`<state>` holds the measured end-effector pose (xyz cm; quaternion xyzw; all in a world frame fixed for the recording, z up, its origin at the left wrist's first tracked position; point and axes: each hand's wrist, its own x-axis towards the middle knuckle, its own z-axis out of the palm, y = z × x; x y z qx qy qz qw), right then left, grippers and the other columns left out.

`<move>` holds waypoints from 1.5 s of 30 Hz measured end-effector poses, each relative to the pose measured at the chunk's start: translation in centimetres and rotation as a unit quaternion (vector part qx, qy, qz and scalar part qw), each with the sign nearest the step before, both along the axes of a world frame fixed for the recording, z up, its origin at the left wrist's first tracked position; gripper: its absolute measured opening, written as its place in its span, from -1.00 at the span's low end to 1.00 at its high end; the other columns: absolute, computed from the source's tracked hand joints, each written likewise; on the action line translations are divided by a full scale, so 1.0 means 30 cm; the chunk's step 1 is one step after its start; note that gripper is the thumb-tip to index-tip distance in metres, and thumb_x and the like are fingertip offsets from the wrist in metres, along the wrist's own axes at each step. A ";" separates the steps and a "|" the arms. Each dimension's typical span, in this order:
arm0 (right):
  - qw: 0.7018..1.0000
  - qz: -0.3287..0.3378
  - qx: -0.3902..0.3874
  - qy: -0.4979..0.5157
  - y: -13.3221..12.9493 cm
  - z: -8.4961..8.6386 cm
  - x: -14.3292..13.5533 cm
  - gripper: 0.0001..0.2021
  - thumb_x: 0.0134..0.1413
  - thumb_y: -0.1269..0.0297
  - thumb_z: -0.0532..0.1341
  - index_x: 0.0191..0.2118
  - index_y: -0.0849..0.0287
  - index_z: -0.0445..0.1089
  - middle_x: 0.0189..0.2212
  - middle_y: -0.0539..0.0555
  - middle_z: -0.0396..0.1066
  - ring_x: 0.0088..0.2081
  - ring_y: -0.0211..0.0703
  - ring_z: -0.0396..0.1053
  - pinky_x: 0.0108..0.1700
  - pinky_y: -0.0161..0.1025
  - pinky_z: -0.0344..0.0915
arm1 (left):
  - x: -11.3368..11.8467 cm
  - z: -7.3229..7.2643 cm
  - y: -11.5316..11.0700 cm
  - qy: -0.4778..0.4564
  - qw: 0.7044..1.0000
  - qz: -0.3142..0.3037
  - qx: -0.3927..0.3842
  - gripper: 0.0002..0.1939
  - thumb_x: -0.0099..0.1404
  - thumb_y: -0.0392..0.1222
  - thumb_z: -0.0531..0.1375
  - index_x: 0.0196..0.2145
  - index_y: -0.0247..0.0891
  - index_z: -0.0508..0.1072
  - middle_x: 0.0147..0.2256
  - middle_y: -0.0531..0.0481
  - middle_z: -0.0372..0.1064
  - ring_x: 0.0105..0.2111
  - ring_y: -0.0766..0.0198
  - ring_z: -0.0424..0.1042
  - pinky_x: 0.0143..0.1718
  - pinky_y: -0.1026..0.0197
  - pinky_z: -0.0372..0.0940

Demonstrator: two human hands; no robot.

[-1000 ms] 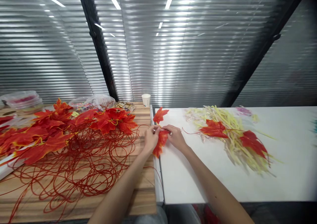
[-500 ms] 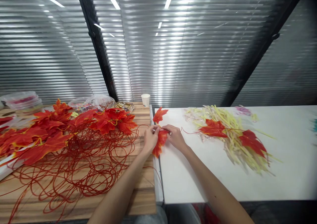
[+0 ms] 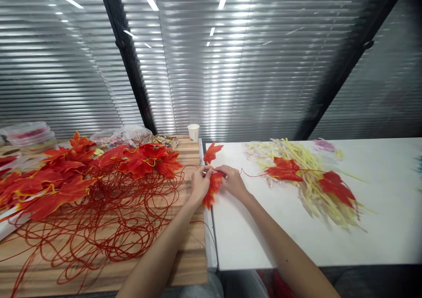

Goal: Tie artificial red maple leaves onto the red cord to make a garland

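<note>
L hand (image 3: 200, 184): fingertips pinched at top edge of lower leaf (image 3: 213, 190); couldn't tell from where I stood if cord was in the pinch too.
R hand (image 3: 232, 180): thumb + fingers closed on same spot, opp. side, tips v. close to the other hand's.
Lower leaf: red-orange, hung down btwn the hands, near the seam of the 2 worktops.
Upper leaf (image 3: 212, 152): smaller, also red, stuck up just above the fingertips.
Vs. 1 sec ago: almost nil. Same pinch, same leaf pose; rest of the stuff hadn't budged. Only the head view had shifted a hair.
Wood worktop (image 3: 194, 267), L side: big tangle of red cord (image 3: 123, 230), w/ red leaf pile (image 3: 141, 159) behind & left of it. Clear tubs (image 3: 29, 136) stacked at far L; paper cup (image 3: 193, 132) upright nr back edge.
White worktop (image 3: 244, 245), R side: yellow strips (image 3: 313, 197) in a loose heap, 2 red leaves on top, incl. one (image 3: 284, 169) nearer the hands; thin red line (image 3: 252, 175) ran from it twd R hand.
Backdrop: slatted blinds (image 3: 214, 82), lights reflected.
</note>
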<state>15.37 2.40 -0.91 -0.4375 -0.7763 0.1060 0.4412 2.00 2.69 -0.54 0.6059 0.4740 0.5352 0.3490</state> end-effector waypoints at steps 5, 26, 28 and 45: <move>1.000 0.000 0.003 -0.004 0.002 -0.002 0.000 -0.62 -0.20 0.63 -0.03 -0.30 0.15 0.38 -0.38 0.02 0.40 -0.37 -0.22 0.31 -0.33 -0.32 0.21 | 0.000 0.000 0.000 0.001 1.000 0.000 -0.006 -0.87 0.11 -0.24 0.10 -0.42 -0.31 0.42 -0.40 -0.07 0.41 -0.43 0.31 0.36 -0.38 0.29 0.24; 0.999 0.010 -0.001 0.044 0.003 0.001 0.002 -0.64 -0.24 0.61 -0.04 -0.35 0.18 0.39 -0.42 0.01 0.39 -0.39 -0.24 0.31 -0.34 -0.32 0.21 | 0.001 0.011 -0.007 0.002 1.000 -0.006 0.007 -0.87 0.13 -0.24 0.08 -0.43 -0.31 0.41 -0.41 -0.06 0.41 -0.42 0.30 0.37 -0.37 0.29 0.24; 0.998 0.010 -0.001 0.054 0.004 0.001 0.002 -0.65 -0.24 0.61 -0.04 -0.36 0.18 0.39 -0.41 0.02 0.40 -0.39 -0.24 0.31 -0.33 -0.32 0.22 | 0.002 0.012 -0.007 0.005 1.000 -0.005 0.008 -0.87 0.13 -0.25 0.07 -0.43 -0.31 0.40 -0.42 -0.05 0.41 -0.43 0.31 0.37 -0.37 0.29 0.24; 0.994 0.000 -0.013 0.106 0.004 0.014 0.000 -0.68 -0.23 0.56 -0.02 -0.39 0.20 0.41 -0.42 0.04 0.43 -0.38 -0.21 0.37 -0.30 -0.28 0.30 | 0.004 0.019 -0.014 -0.009 1.000 0.005 0.008 -0.88 0.10 -0.25 0.11 -0.45 -0.31 0.42 -0.42 -0.07 0.42 -0.39 0.28 0.39 -0.33 0.26 0.25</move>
